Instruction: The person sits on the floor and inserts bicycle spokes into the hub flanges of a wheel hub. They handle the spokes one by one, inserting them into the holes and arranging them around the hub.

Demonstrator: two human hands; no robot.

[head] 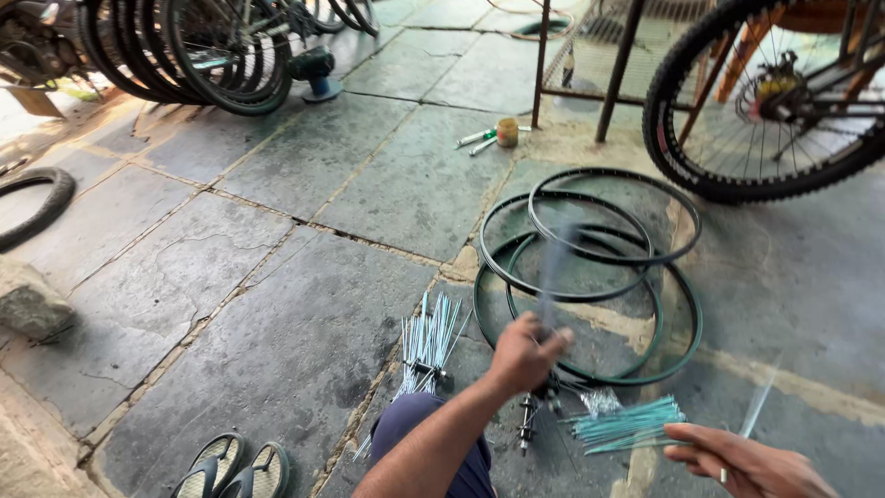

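My left hand (524, 352) is closed around a thin metal spoke (551, 267) that points up and is blurred by motion. It hovers over a wheel hub (527, 420) lying on the stone floor. My right hand (751, 461), at the lower right, pinches another thin spoke (761, 403) between its fingers. Between the hands lies a bundle of teal-tinted spokes (627, 426). A second bundle of silvery spokes (429, 343) lies left of my left hand. Several bare bicycle rims (590, 277) are stacked flat just beyond the hands.
A bicycle's rear wheel (765, 101) stands at the upper right beside a metal stand (613, 74). More wheels (194, 46) lean at the upper left. Small tools (493, 136) lie farther off. Sandals (235, 470) sit at the bottom left, and a loose tyre (37, 207) at the left.
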